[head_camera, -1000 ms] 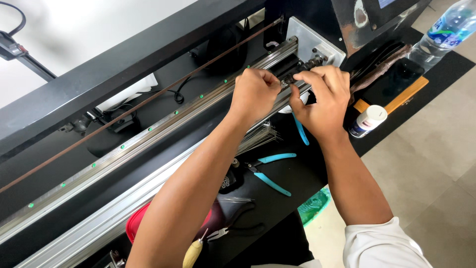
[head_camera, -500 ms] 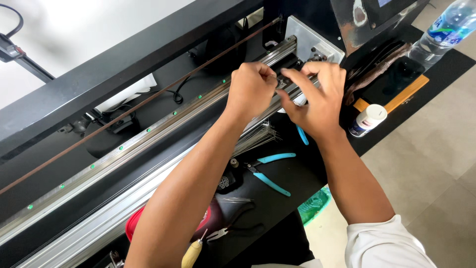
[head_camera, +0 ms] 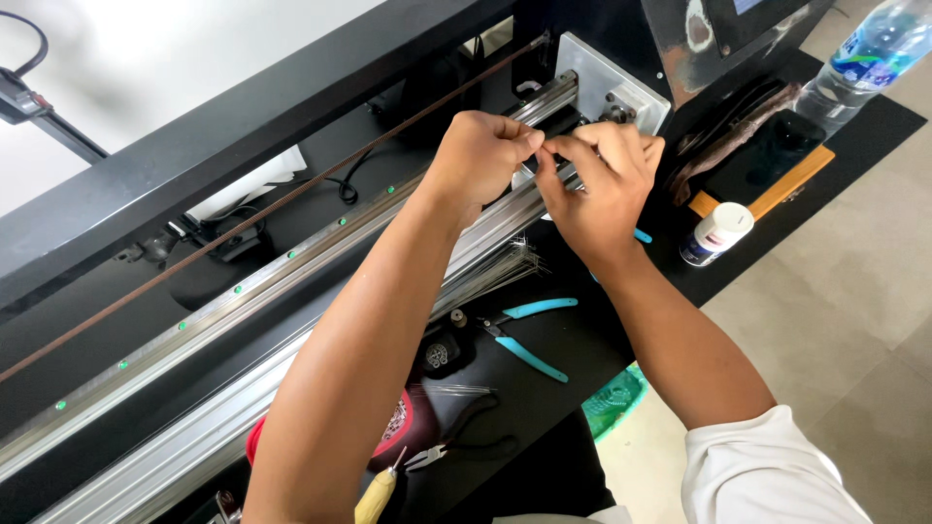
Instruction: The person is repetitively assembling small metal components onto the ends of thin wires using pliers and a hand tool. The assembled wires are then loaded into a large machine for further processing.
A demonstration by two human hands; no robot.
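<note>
White cloth of a sleeve (head_camera: 767,475) sat closest to the camera at the lower right, and a yellow-handled tool (head_camera: 374,497) poked up at the bottom edge beside a small pair of dark-handled pliers (head_camera: 456,451) and a red round object (head_camera: 393,432) partly hidden by the left forearm. A little farther on, a pair of cutters with turquoise handles (head_camera: 532,335) lay open on the black bench (head_camera: 573,388), with a bundle of thin metal needles (head_camera: 505,267) just beyond them. Both forearms reached across these to the long silver rail (head_camera: 243,320) of the machine. The left hand (head_camera: 481,155) was clenched, thumb and forefinger pinched together at the tip, and the right hand (head_camera: 597,180) met it with its own fingers pinched, the two hands touching over the rail's right end; whatever small thing they gripped was too fine to make out. Just behind the hands stood a grey metal end block (head_camera: 607,82). To the right of the right hand a small white-capped bottle (head_camera: 714,233) stood on the bench near a wooden-edged tray (head_camera: 777,184), and a clear water bottle (head_camera: 859,58) stood farthest off at the top right corner. A thin brown rod (head_camera: 262,209) ran slantwise above the rail.
</note>
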